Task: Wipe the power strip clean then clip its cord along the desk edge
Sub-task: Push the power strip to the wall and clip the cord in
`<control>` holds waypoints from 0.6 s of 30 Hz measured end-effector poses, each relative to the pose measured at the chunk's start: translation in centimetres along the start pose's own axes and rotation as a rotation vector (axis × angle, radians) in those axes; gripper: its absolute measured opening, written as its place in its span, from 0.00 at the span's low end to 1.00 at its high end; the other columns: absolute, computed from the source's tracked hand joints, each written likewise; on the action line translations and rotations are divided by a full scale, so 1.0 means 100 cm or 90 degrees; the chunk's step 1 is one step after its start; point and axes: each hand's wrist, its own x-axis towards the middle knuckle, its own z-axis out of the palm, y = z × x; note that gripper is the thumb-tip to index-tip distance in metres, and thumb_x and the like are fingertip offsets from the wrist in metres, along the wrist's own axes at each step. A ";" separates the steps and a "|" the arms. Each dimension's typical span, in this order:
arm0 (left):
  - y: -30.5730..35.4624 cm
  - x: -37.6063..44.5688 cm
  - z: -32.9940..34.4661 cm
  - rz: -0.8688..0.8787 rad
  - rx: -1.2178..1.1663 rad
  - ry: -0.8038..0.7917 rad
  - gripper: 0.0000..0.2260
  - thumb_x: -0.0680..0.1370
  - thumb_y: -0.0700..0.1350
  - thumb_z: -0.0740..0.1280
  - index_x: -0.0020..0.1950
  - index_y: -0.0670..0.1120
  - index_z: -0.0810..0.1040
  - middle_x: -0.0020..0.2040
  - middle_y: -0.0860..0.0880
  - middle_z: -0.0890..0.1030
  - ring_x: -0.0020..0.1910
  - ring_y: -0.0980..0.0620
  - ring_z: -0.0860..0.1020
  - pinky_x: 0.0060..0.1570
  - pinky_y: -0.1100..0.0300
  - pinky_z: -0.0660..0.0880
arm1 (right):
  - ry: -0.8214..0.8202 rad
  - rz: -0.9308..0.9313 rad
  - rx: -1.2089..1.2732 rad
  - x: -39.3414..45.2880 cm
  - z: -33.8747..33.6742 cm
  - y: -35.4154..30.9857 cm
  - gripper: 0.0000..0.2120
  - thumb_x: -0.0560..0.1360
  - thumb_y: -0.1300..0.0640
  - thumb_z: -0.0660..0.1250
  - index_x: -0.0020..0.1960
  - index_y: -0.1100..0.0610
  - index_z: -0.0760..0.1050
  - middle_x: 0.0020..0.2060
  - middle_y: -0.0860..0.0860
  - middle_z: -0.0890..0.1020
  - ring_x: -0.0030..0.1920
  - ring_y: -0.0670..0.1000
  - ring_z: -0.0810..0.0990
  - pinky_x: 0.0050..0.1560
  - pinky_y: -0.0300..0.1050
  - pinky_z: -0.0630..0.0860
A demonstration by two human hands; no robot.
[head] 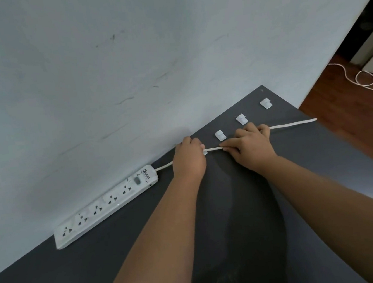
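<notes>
Both hands pinch the white cord (213,149): left hand (189,159) near the "ubo"-marked power strip (106,205), right hand (250,147) beside three clips (220,135)

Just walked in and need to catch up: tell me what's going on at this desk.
A person is routing the white cord of a power strip that lies along the wall on a dark desk. The left hand and right hand both pinch the cord, holding it taut just in front of a row of white adhesive clips. Three clips sit empty; a fourth may be hidden under the left hand. The cord's far end runs off the desk edge.
</notes>
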 end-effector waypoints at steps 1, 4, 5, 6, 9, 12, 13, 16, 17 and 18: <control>0.000 -0.001 0.002 -0.003 -0.002 0.012 0.11 0.82 0.42 0.56 0.57 0.42 0.77 0.56 0.43 0.76 0.53 0.42 0.73 0.52 0.54 0.68 | -0.001 -0.006 -0.005 0.002 0.000 0.001 0.04 0.71 0.48 0.69 0.45 0.43 0.83 0.30 0.47 0.75 0.42 0.57 0.74 0.48 0.49 0.54; 0.001 0.000 0.008 -0.010 -0.008 0.043 0.11 0.80 0.39 0.57 0.57 0.43 0.77 0.56 0.44 0.76 0.52 0.41 0.74 0.53 0.57 0.64 | 0.000 -0.023 -0.021 0.008 -0.001 0.002 0.03 0.71 0.50 0.72 0.44 0.45 0.83 0.31 0.48 0.77 0.42 0.58 0.74 0.49 0.50 0.55; 0.001 0.000 0.010 -0.009 -0.011 0.053 0.11 0.80 0.39 0.57 0.56 0.43 0.77 0.56 0.44 0.76 0.52 0.41 0.74 0.53 0.57 0.62 | 0.001 -0.025 -0.027 0.009 -0.001 0.002 0.03 0.70 0.50 0.72 0.43 0.45 0.83 0.31 0.49 0.77 0.42 0.58 0.74 0.49 0.49 0.55; 0.000 0.000 0.012 -0.005 -0.013 0.064 0.11 0.79 0.38 0.57 0.56 0.43 0.77 0.55 0.44 0.77 0.52 0.41 0.74 0.53 0.58 0.61 | 0.004 -0.024 -0.031 0.011 -0.001 0.002 0.02 0.70 0.50 0.72 0.43 0.45 0.83 0.31 0.49 0.77 0.42 0.58 0.74 0.48 0.49 0.55; -0.004 -0.002 0.020 0.001 -0.040 0.102 0.11 0.77 0.34 0.58 0.53 0.42 0.78 0.52 0.43 0.77 0.50 0.41 0.75 0.53 0.58 0.62 | 0.023 -0.009 -0.029 0.015 0.000 -0.001 0.02 0.70 0.50 0.72 0.43 0.44 0.83 0.30 0.49 0.76 0.41 0.59 0.75 0.47 0.48 0.55; -0.008 -0.006 0.030 0.014 -0.064 0.166 0.09 0.78 0.36 0.59 0.50 0.42 0.79 0.48 0.44 0.79 0.45 0.42 0.76 0.49 0.60 0.62 | 0.043 0.010 -0.020 0.018 0.003 -0.002 0.03 0.70 0.49 0.72 0.44 0.43 0.83 0.29 0.48 0.76 0.42 0.58 0.75 0.48 0.49 0.55; -0.009 -0.006 0.032 0.017 -0.076 0.188 0.09 0.78 0.37 0.59 0.48 0.42 0.79 0.47 0.44 0.79 0.43 0.42 0.76 0.48 0.60 0.62 | 0.046 0.013 -0.015 0.018 0.003 -0.002 0.03 0.70 0.49 0.72 0.44 0.43 0.83 0.29 0.48 0.76 0.42 0.58 0.75 0.48 0.49 0.55; -0.006 -0.007 0.033 0.007 -0.118 0.216 0.08 0.79 0.37 0.60 0.47 0.41 0.80 0.46 0.44 0.79 0.42 0.43 0.74 0.48 0.57 0.67 | 0.052 0.010 -0.004 0.019 0.006 0.001 0.04 0.70 0.49 0.72 0.44 0.43 0.83 0.29 0.47 0.76 0.43 0.57 0.75 0.47 0.48 0.55; -0.006 -0.007 0.033 0.006 -0.133 0.219 0.08 0.79 0.38 0.60 0.47 0.41 0.80 0.46 0.44 0.79 0.42 0.43 0.74 0.48 0.57 0.67 | 0.059 0.012 0.006 0.019 0.007 0.002 0.03 0.70 0.49 0.72 0.44 0.43 0.83 0.29 0.46 0.77 0.42 0.57 0.75 0.47 0.48 0.55; -0.007 -0.008 0.034 0.007 -0.146 0.220 0.09 0.79 0.39 0.60 0.47 0.42 0.80 0.46 0.44 0.78 0.42 0.43 0.73 0.48 0.57 0.68 | 0.068 0.018 0.022 0.019 0.009 0.002 0.03 0.69 0.49 0.73 0.43 0.43 0.83 0.28 0.46 0.77 0.42 0.56 0.74 0.47 0.47 0.54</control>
